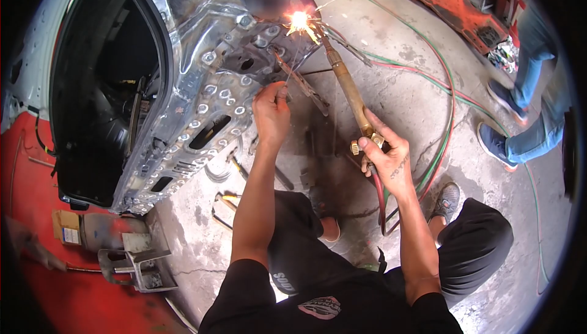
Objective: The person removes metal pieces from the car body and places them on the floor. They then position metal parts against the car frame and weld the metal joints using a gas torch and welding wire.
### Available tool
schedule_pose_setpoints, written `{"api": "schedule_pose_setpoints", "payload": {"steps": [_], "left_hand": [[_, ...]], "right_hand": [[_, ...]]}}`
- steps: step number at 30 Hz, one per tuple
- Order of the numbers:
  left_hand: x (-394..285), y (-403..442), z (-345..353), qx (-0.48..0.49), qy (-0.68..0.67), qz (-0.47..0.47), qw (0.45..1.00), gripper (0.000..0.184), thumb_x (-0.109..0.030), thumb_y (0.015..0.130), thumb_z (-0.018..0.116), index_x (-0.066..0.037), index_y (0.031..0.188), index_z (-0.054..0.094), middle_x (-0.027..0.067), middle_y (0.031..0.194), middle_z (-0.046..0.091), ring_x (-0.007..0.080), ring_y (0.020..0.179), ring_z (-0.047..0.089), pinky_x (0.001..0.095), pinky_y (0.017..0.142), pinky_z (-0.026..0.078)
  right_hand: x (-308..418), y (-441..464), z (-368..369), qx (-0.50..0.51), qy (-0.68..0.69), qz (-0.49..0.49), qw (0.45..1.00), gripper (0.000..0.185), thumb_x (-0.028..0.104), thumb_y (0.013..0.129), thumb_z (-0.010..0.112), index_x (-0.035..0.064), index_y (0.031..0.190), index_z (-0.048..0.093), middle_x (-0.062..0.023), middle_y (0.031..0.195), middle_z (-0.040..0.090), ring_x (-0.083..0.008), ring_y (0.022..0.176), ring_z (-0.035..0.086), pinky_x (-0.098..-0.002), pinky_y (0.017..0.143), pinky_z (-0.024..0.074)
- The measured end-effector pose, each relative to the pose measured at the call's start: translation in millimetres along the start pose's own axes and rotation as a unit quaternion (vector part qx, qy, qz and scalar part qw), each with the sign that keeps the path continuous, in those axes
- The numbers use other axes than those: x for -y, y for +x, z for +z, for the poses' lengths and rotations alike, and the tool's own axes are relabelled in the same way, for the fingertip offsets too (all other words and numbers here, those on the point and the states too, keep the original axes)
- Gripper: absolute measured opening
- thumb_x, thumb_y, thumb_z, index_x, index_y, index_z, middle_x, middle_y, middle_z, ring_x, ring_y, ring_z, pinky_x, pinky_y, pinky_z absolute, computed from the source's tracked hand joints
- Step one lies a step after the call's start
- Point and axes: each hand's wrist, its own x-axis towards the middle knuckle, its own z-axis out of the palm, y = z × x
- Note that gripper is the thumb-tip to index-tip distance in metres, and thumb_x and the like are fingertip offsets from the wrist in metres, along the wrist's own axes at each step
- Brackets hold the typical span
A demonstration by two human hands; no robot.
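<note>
My right hand (388, 157) is closed around the valve end of a brass gas torch (348, 86). The torch points up and away, its tip near a car's bare-metal body panel (202, 95). A bright flame with flying sparks (299, 22) burns at the panel's far edge. Pinched in my left hand (271, 114) is a thin filler rod (295, 59), which runs up toward the sparks. A pliers-like tool (306, 86) hangs from the panel just right of my left fingers. Glare hides the exact spot where rod, flame and metal meet.
Red and green hoses (437, 169) trail from the torch across the concrete floor (379, 22). Another person's jeans and shoes (498, 144) are at right. A red metal part (446, 7) lies upper right. Tools (229, 199) lie below the panel, and a metal bracket (143, 264) sits lower left.
</note>
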Motion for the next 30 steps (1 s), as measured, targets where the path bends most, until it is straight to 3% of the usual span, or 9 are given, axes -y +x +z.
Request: {"api": "schedule_pose_setpoints", "payload": {"steps": [15,18,30], "left_hand": [[-2,0,-1,0.006,-0.004,-0.001,1.000,0.012,-0.005,0.095,0.069,-0.001,0.104,0.076,0.0180,0.093,0.075,0.0379,0.086,0.067,0.0475,0.082,0.050],[4,0,0,-0.007,0.023,0.048,0.999,0.013,-0.007,0.100,0.070,-0.003,0.109,0.078,0.0149,0.082,0.070,0.0230,0.071,0.062,0.0370,0.068,0.050],[3,2,2,0.000,0.021,0.036,0.999,0.012,-0.007,0.100,0.070,-0.002,0.108,0.078,0.0150,0.081,0.070,0.0229,0.070,0.061,0.0372,0.068,0.050]], "right_hand": [[1,0,1,-0.004,0.004,0.002,1.000,0.057,0.014,0.100,0.074,0.0075,0.154,0.056,-0.0049,0.082,0.069,-0.0096,0.057,0.062,-0.0283,0.052,0.0535],[1,0,1,-0.001,0.000,-0.001,1.000,0.057,0.013,0.101,0.074,0.0072,0.154,0.056,-0.0044,0.081,0.069,-0.0094,0.057,0.062,-0.0280,0.052,0.0535],[0,0,2,-0.001,0.009,0.004,1.000,0.057,0.012,0.101,0.073,0.0080,0.155,0.056,-0.0043,0.081,0.069,-0.0093,0.057,0.062,-0.0274,0.052,0.0525]]}}
